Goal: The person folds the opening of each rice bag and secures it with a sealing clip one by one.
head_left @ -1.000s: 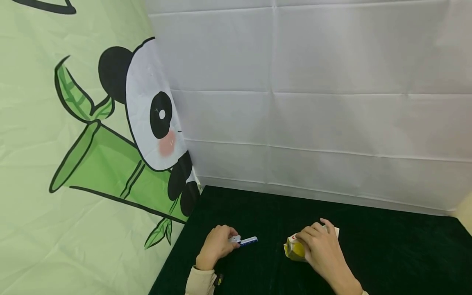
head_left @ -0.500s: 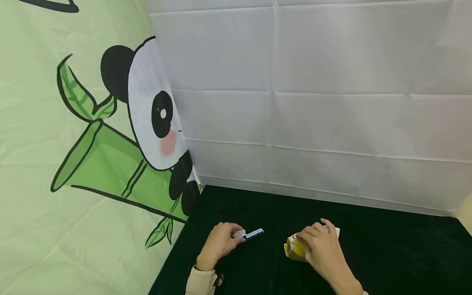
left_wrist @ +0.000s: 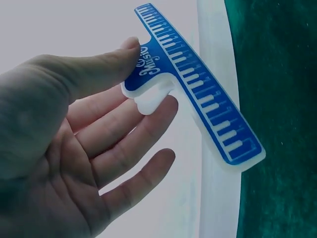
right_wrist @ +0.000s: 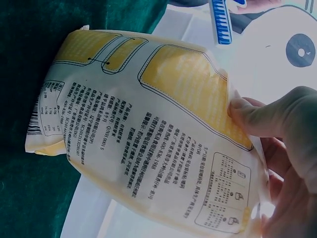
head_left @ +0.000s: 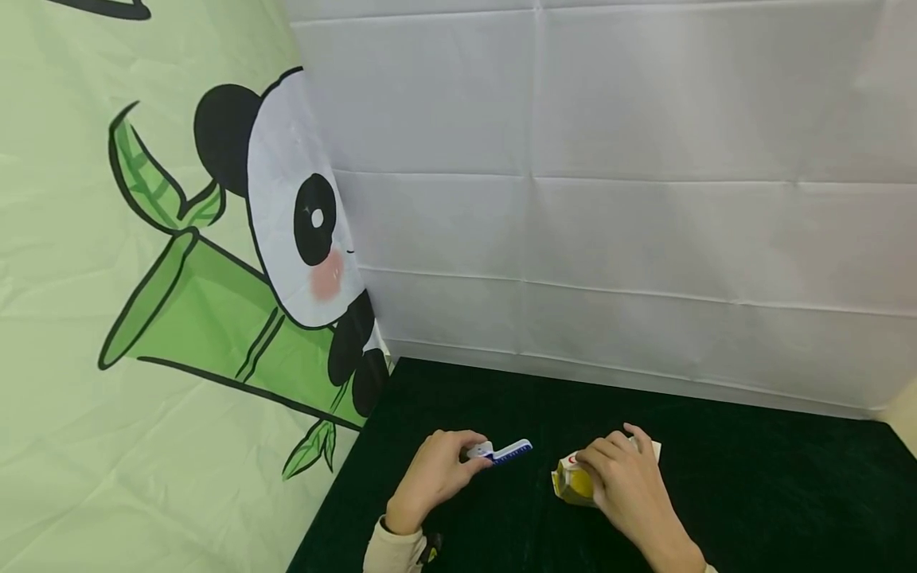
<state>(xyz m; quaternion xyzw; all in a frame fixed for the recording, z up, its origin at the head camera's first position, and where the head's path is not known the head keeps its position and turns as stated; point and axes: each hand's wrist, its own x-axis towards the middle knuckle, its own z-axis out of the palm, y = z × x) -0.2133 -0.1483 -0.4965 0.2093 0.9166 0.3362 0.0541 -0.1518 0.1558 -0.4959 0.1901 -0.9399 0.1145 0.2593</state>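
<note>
Head view: left hand point(head_left: 437, 475) pinches a blue clip point(head_left: 512, 453); right hand point(head_left: 625, 487) grips a packet point(head_left: 575, 484), contents seemingly hidden.

left sleeve point(head_left: 392, 547) — beige | wrist device point(head_left: 432, 549) — black (yellow marking)

Creased white backdrop point(head_left: 630, 239) behind dark green tabletop point(head_left: 781, 493); pale green panda-print sheet point(head_left: 64, 430) at left.

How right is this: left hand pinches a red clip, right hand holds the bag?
Only the colour is wrong: the clip is blue and white, as the left wrist view shows. The left hand pinches it, and the right hand holds the bag.
</note>
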